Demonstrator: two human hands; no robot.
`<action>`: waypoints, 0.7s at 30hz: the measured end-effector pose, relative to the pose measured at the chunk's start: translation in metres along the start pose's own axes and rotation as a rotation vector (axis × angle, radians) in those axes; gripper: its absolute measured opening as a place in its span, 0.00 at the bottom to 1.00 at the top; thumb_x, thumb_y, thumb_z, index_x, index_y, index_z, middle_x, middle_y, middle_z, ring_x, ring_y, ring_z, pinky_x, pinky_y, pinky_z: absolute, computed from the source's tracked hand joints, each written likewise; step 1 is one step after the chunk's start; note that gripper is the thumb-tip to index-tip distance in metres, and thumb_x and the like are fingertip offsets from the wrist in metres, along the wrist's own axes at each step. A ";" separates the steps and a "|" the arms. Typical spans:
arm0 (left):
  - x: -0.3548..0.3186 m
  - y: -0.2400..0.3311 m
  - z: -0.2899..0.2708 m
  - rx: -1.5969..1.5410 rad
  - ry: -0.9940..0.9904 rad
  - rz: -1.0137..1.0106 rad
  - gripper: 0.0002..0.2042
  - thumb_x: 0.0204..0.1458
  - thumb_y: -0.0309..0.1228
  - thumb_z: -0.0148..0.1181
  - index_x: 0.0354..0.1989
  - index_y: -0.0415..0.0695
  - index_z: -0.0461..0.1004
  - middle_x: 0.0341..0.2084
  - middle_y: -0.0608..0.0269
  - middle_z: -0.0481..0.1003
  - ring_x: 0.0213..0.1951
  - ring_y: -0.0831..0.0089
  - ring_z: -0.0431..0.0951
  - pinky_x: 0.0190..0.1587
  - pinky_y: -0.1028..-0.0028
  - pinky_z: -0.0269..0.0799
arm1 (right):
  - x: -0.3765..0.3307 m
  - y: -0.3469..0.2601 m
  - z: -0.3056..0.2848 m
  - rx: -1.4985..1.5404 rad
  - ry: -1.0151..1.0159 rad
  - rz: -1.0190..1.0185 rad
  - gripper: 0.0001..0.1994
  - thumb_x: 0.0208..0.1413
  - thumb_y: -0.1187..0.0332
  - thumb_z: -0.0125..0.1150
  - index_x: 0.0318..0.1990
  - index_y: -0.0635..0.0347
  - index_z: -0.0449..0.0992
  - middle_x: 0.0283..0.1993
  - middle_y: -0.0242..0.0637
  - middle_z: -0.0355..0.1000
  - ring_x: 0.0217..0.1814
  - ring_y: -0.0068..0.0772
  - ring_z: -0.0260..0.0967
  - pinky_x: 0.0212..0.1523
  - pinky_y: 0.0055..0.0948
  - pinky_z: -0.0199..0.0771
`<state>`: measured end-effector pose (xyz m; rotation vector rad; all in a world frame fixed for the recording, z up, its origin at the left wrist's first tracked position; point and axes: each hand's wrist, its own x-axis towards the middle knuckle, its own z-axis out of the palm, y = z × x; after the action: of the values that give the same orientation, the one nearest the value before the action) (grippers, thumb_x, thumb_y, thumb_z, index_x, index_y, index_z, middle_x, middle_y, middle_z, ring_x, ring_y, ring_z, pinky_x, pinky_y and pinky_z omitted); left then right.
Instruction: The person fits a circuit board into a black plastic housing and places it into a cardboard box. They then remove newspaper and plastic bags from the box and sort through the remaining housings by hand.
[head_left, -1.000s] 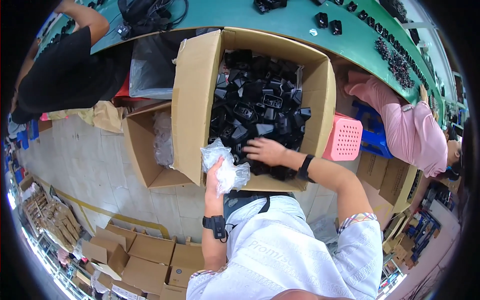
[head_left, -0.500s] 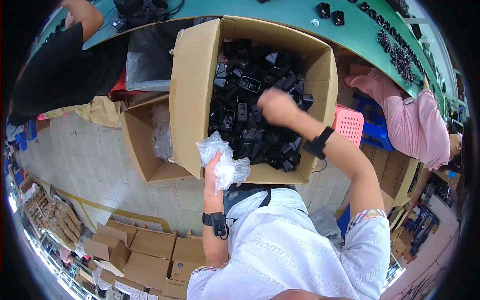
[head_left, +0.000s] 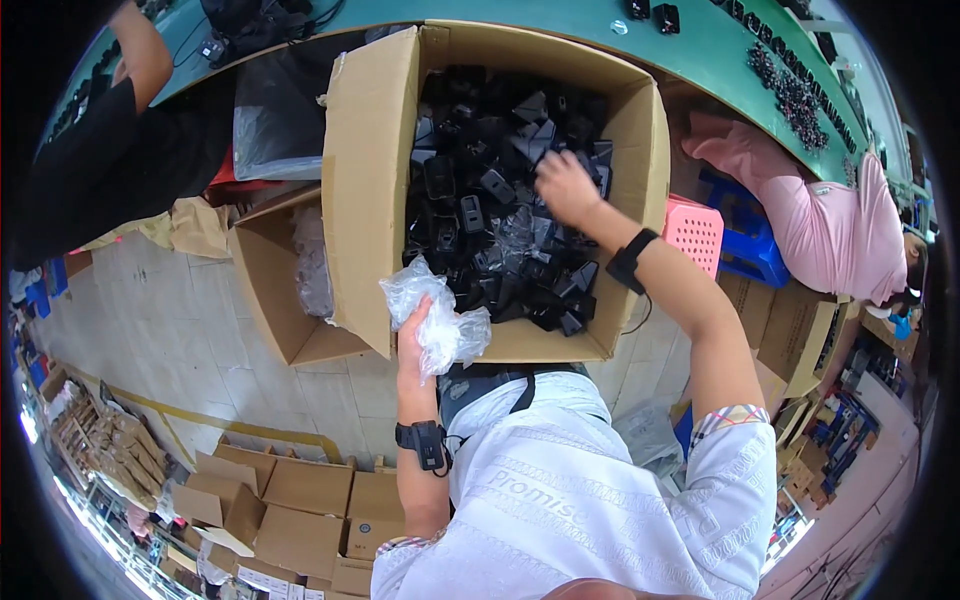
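Here the left hand [head_left: 412, 335] is closed around a bunch of crumpled clear plastic bags [head_left: 440, 318], held just at the near edge of a large open cardboard box [head_left: 365, 180]. The bags bulge out to the right of the fingers and overlap the box's front wall. The right hand [head_left: 565, 185] reaches down into the box, over the heap of small black plastic parts [head_left: 490, 215] that fills it; the fingers are curled downward among the parts, but whether they have hold of one cannot be told. Some of the parts in the heap sit in clear wrapping. Each wrist carries a black band.

To the left of the box stands a smaller open cardboard box [head_left: 275, 290] with clear plastic inside. Beyond the big box runs a green desk [head_left: 710, 50] strewn with more small black parts. To the right of the box sits a pink plastic basket [head_left: 695, 232], and past it a person in a pink shirt [head_left: 830, 215] bends over. At the box's far left a person in a black shirt [head_left: 110, 170] stands at the desk.
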<state>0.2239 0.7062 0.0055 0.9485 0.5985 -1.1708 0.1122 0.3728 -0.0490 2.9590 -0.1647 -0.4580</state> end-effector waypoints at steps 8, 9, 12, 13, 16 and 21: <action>0.004 -0.002 0.001 0.007 0.011 -0.012 0.10 0.55 0.32 0.57 0.41 0.40 0.73 0.28 0.57 0.76 0.28 0.65 0.79 0.31 0.68 0.76 | 0.004 -0.021 0.006 -0.189 -0.262 -0.040 0.18 0.52 0.62 0.52 0.45 0.64 0.77 0.56 0.47 0.67 0.58 0.47 0.62 0.62 0.43 0.55; 0.003 -0.001 -0.001 0.000 -0.008 -0.019 0.10 0.55 0.31 0.57 0.43 0.42 0.73 0.30 0.59 0.76 0.30 0.66 0.79 0.32 0.68 0.76 | 0.008 -0.031 0.018 -0.144 -0.233 0.010 0.18 0.52 0.62 0.52 0.46 0.64 0.76 0.55 0.46 0.68 0.55 0.47 0.64 0.60 0.42 0.58; 0.002 -0.003 0.002 -0.003 0.019 -0.010 0.10 0.55 0.31 0.57 0.43 0.42 0.73 0.30 0.60 0.76 0.31 0.67 0.79 0.33 0.69 0.76 | 0.018 -0.042 0.043 0.123 -0.040 0.241 0.18 0.49 0.63 0.55 0.47 0.61 0.75 0.49 0.43 0.69 0.52 0.45 0.64 0.53 0.39 0.64; 0.003 -0.002 0.003 -0.001 0.020 -0.005 0.10 0.55 0.31 0.57 0.43 0.42 0.73 0.30 0.60 0.76 0.31 0.67 0.79 0.33 0.69 0.76 | 0.021 -0.045 0.045 0.139 0.141 0.279 0.18 0.47 0.63 0.56 0.46 0.59 0.75 0.48 0.42 0.69 0.52 0.45 0.64 0.51 0.38 0.65; 0.001 -0.002 0.008 0.001 0.035 -0.011 0.10 0.55 0.30 0.57 0.43 0.42 0.73 0.30 0.60 0.76 0.31 0.68 0.78 0.33 0.69 0.76 | 0.036 -0.038 0.047 0.198 0.058 0.347 0.21 0.40 0.64 0.63 0.46 0.57 0.76 0.47 0.44 0.69 0.53 0.46 0.64 0.50 0.37 0.67; 0.003 -0.003 0.005 -0.004 0.007 -0.002 0.09 0.55 0.30 0.58 0.42 0.41 0.73 0.30 0.60 0.76 0.30 0.69 0.78 0.32 0.70 0.75 | 0.028 -0.027 0.052 0.563 0.111 0.538 0.19 0.36 0.63 0.70 0.39 0.59 0.77 0.45 0.46 0.70 0.52 0.48 0.65 0.51 0.43 0.69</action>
<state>0.2217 0.7006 0.0045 0.9491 0.6068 -1.1685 0.1250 0.3888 -0.1107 3.2396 -1.2168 -0.1895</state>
